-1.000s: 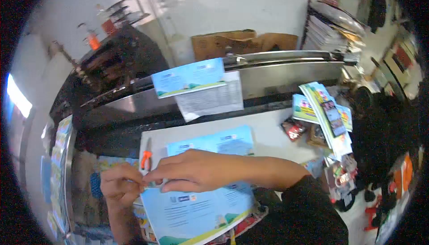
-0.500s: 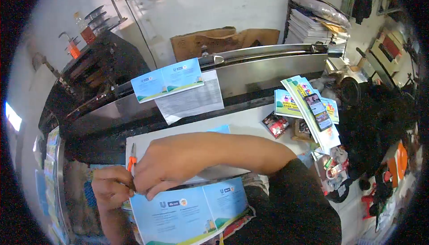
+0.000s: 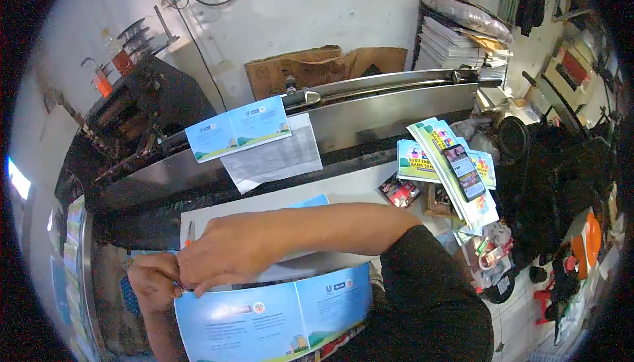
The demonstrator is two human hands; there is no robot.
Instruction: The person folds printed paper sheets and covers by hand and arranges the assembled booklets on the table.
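A light blue printed sheet (image 3: 264, 319) with a green hill design lies low in the view, close to the person's body. My right hand (image 3: 221, 250) reaches across from the right, its fingertips closed on the sheet's upper left corner. Right beside it, my left hand (image 3: 153, 279) is closed at that same corner, its fingers bent; whatever it pinches is too small to make out. Orange-handled pliers (image 3: 191, 232) lie just behind my right hand, mostly hidden. Another blue sheet (image 3: 310, 202) shows partly behind my right forearm on the white board (image 3: 343, 189).
A phone (image 3: 463, 172) rests on printed booklets (image 3: 436, 141) at the right, near a red packet (image 3: 400, 190). A blue print (image 3: 241, 128) and a white paper (image 3: 277, 157) lean on the metal bar (image 3: 370, 111). Stacked papers (image 3: 446, 45) stand at the back right.
The view has shifted, and both hands stay together at the sheet's corner. The near sheet has come away from the blue sheet behind, and my right forearm now covers most of the pliers.
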